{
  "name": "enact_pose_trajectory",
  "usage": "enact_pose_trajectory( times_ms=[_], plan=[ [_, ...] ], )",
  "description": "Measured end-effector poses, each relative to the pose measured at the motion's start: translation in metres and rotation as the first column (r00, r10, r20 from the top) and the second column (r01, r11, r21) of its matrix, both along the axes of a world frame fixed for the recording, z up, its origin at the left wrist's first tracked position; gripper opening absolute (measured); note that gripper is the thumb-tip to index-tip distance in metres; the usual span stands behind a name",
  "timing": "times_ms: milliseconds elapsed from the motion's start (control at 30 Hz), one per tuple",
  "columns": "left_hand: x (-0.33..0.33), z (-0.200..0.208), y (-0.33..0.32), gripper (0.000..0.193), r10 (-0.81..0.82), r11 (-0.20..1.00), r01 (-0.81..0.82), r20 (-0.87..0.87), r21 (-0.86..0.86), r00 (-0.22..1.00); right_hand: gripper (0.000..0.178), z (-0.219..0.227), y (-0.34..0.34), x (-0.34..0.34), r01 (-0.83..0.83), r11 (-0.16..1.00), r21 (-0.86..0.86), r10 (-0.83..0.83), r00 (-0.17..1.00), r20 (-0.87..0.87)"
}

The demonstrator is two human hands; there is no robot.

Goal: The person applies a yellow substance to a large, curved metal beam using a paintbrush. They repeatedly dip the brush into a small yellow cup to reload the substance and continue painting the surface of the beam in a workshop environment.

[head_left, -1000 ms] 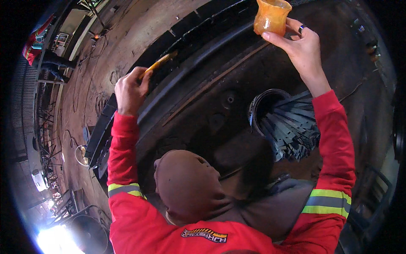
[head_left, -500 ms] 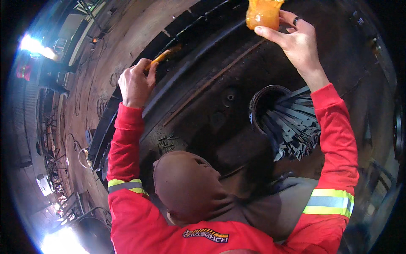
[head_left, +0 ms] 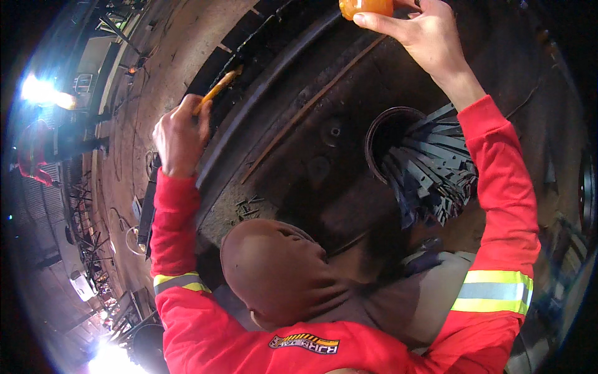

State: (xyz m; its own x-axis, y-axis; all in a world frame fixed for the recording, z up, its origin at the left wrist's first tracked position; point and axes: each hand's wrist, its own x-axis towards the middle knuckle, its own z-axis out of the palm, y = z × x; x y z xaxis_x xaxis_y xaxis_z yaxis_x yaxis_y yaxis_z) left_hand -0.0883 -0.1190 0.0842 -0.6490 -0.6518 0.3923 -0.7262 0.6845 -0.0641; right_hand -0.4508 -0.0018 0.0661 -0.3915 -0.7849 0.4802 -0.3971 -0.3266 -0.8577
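My left hand (head_left: 179, 138) is closed around the handle of a small orange-stained paintbrush (head_left: 215, 90). The tip of the brush is at the edge of a long dark metal beam (head_left: 248, 48); whether it touches, I cannot tell. Near the top edge, my right hand (head_left: 430, 45) grips an orange plastic cup (head_left: 367, 7), thumb on its near side. Most of the cup is cut off by the picture's edge, so its contents are hidden.
Right of centre, a dark round bucket (head_left: 369, 144) lies tipped, with many flat metal strips (head_left: 430, 163) fanning out. A rusty thin bar (head_left: 311, 106) runs diagonally across the floor. Small metal scraps (head_left: 248, 207) lie near my knee. A person in red (head_left: 34, 153) is at far left.
My left hand has shifted left and slightly toward me, drawing the brush along the beam. My right hand and the cup have moved up and left, partly out of the picture.
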Motion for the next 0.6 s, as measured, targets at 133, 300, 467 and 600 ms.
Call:
enact_pose_trajectory(
  times_ms=[133,300,467,600],
  plan=[
    [-0.015,-0.004,-0.006,0.019,0.109,0.994,-0.109,-0.009,-0.008,0.994,0.035,0.005,0.002,0.005,-0.031,0.999,-0.011,0.031,0.999,0.032],
    [-0.021,0.012,0.013,0.016,0.054,0.998,-0.055,-0.134,-0.007,0.989,0.034,0.003,0.002,-0.003,0.009,0.999,-0.039,-0.009,1.0,-0.016],
    [-0.018,0.006,0.005,0.023,-0.044,0.997,0.043,-0.012,-0.064,0.999,0.034,0.004,0.006,-0.008,0.042,0.999,-0.028,-0.043,0.999,-0.032],
    [-0.014,-0.008,-0.023,0.017,-0.14,0.981,0.148,0.068,-0.128,0.988,0.034,0.006,0.003,0.0,0.023,1.0,-0.01,-0.023,1.0,-0.02]
  ],
)
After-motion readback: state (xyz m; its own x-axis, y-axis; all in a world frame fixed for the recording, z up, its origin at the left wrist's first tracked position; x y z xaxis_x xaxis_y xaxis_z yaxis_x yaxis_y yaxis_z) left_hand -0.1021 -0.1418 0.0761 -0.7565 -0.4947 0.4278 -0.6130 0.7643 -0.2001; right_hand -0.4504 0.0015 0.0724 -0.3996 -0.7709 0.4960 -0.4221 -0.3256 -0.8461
